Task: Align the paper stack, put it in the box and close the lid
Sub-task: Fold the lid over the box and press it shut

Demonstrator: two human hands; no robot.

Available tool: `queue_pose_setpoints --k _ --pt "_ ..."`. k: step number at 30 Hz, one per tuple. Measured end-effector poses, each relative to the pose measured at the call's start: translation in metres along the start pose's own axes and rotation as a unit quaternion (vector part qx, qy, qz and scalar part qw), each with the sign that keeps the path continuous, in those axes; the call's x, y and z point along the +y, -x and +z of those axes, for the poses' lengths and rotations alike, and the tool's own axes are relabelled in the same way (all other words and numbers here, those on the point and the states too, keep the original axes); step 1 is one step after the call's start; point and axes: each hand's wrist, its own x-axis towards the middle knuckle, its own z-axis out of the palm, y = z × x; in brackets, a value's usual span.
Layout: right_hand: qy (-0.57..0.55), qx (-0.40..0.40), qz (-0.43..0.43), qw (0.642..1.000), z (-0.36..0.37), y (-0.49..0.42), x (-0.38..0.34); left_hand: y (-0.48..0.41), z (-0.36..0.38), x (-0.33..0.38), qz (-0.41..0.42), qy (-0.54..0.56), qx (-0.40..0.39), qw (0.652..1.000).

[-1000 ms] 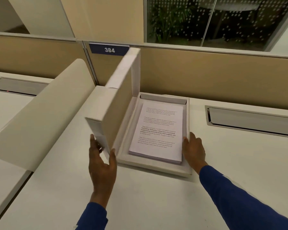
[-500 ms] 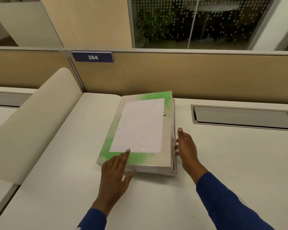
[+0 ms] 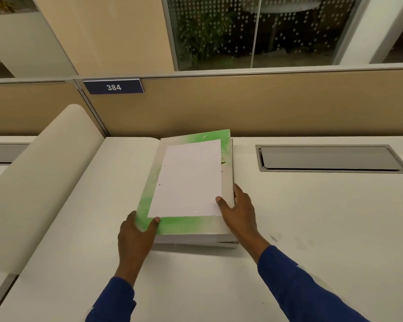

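The left hand (image 3: pixel 135 235) grips the near left corner of the box lid (image 3: pixel 189 182), thumb lying on the green top and the fingers wrapped round the corner's edge. The right hand (image 3: pixel 239 212) clasps the lid's right side near the front corner, thumb pressed on top beside the white sheet (image 3: pixel 187 180) fixed to the lid, the fingers down along the side wall. Both arms wear dark blue sleeves (image 3: pixel 307 287).

The lid is down over the box (image 3: pixel 223 243), whose base shows as a thin pale strip under the lid along the front and at the near right corner. The paper stack is out of sight under the lid. The box lies flat on the desk (image 3: pixel 312 217), toward its far edge, its long sides running away from the person.

To the right, set into the desk, is a grey cable flap (image 3: pixel 330 159). On the left a curved cream divider (image 3: pixel 33 182) slopes along the desk's left edge. Behind the box stands a tan partition (image 3: pixel 265 103) with a blue plate reading 384 (image 3: pixel 113 87).
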Motion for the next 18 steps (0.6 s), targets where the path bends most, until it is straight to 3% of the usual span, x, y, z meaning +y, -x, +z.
queue_pose_setpoints --k 6,11,18 --pt "-0.021 -0.001 0.003 1.000 -0.012 -0.002 -0.012 -0.001 -0.014 0.028 0.052 -0.003 0.025 0.998" --pt "0.010 -0.050 0.042 0.998 -0.026 -0.018 -0.020 -0.006 -0.020 0.058 0.094 -0.039 0.032 0.994" --pt "0.072 -0.090 0.068 0.991 -0.032 -0.022 -0.022 -0.018 -0.025 0.065 0.098 -0.075 0.032 0.992"
